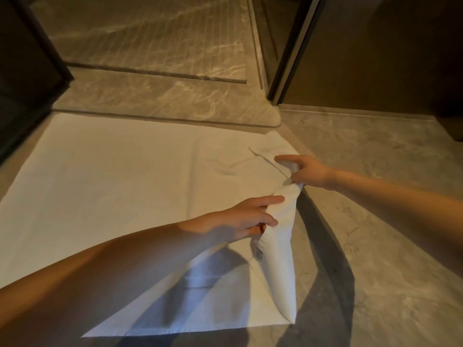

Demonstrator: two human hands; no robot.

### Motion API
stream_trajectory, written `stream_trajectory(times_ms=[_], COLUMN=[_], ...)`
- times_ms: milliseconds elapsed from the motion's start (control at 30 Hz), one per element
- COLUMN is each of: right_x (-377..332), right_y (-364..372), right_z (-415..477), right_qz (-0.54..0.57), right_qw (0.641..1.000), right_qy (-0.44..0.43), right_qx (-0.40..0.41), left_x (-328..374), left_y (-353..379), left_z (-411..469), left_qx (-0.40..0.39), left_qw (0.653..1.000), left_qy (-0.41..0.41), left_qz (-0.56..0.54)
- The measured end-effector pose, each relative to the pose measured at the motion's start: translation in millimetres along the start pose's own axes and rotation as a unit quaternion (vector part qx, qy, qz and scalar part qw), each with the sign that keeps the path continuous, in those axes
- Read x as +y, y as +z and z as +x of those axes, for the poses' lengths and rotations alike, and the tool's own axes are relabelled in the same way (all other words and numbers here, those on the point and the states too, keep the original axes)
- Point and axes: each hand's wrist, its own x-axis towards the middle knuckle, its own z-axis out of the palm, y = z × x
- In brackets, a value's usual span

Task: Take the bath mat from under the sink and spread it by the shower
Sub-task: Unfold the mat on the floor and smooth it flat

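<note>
Head view: the left hand (pixel 246 216) and right hand (pixel 307 171) each hold a closed grip on the white bath mat (pixel 112 186), lifting its right edge off the floor (pixel 375 221).

1 bath mat (pixel 105 186), 2 hands (both gripping): left hand (pixel 246 216), right hand (pixel 309 171)

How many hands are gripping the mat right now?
2. The left hand pinches the lifted right edge of the bath mat; the right hand grips the same raised fold just beyond it.

The bath mat (pixel 112 186) is plain white, with a small grey label (pixel 258 255) near its right edge. The floor (pixel 375 246) is grey-brown marbled stone; the far shower floor (pixel 150 33) shows pale veins and thin lines.
</note>
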Motion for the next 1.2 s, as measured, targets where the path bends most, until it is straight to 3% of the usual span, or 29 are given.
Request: stream_trajectory(times_ms=[200,300,367,433,500,567,667,833,967,1200], right_x=[12.9,23.1,26.8,16.7,-5.0,-35.6,-82.6,-101.2,-65.8,14.4], right_y=[11.2,8.3,8.8,15.6,33.1,63.9,125.4,181.9,165.2,94.0], right_z=[13.2,18.4,24.2,29.4,35.6,42.6,56.9,81.2,85.5,79.2], right_qz=[-0.014,-0.004,-0.055,-0.172,-0.227,-0.215,-0.195,-0.223,-0.229,-0.240], right_qw=[1.000,0.999,0.994,0.972,0.952,0.952,0.960,0.955,0.948,0.944], right_qy=[0.001,0.022,0.065,0.098,0.050,-0.041,-0.097,-0.118,-0.139,-0.070], right_qx=[0.026,0.040,0.066,0.131,0.198,0.213,0.179,0.154,0.170,0.218], left_x=[-6.7,-1.1,6.8,13.6,14.6,9.4,2.2,-6.1,-5.9,-7.6], left_y=[-17.9,-35.3,-64.6,-106.0,-149.0,-177.5,-196.7,-208.6,-218.1,-221.8], left_z=[1.2,-4.6,-10.5,-13.9,-14.3,-12.5,-5.3,-0.9,1.8,5.2], left_qx=[0.030,0.120,0.220,0.301,0.339,0.342,0.331,0.335,0.327,0.333], left_qw=[0.998,0.968,0.879,0.746,0.652,0.619,0.614,0.598,0.592,0.590], left_qy=[0.014,0.132,0.256,0.315,0.259,0.154,0.094,0.116,0.109,0.124], left_qz=[0.051,0.176,0.338,0.503,0.627,0.690,0.710,0.719,0.729,0.725])
